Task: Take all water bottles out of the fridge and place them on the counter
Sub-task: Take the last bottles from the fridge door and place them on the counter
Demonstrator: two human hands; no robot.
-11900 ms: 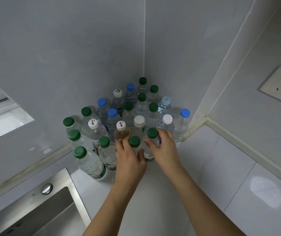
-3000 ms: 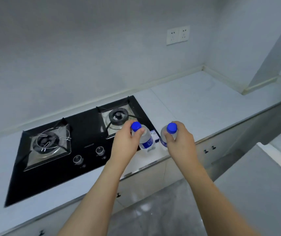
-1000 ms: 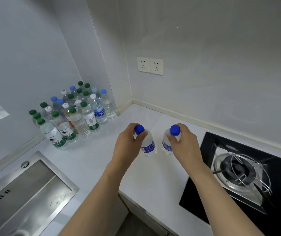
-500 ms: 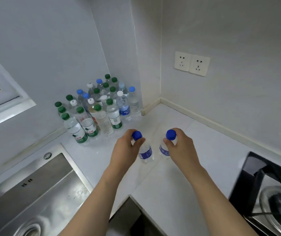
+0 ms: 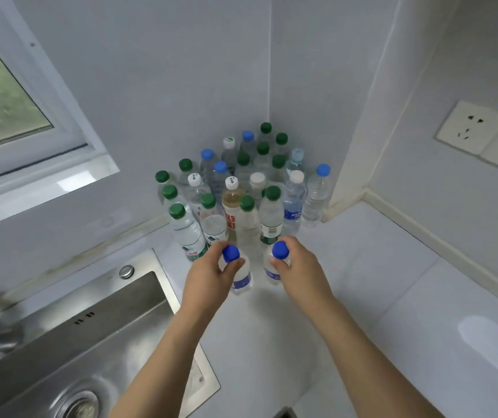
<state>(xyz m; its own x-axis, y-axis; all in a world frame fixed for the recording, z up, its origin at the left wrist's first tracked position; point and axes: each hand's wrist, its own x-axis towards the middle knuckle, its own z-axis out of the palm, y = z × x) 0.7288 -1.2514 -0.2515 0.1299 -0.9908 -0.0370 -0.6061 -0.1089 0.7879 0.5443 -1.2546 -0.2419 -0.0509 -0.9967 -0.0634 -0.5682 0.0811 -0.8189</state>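
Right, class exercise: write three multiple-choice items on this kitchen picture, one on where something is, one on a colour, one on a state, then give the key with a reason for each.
1. Where does the cluster of bottles stand?
A. in the sink
B. in the counter's corner
C. on the window sill

2. What colour are the caps of the two bottles in the hands?
A. blue
B. green
C. white

3. What is the left hand doing?
A. resting flat on the counter
B. turning a tap
C. gripping a bottle near its cap

Key: 1 B, the cluster sits where the walls meet, beyond the sink. 2 A, both caps are blue. 3 C, its fingers wrap the left bottle; the right hand grips the right bottle.
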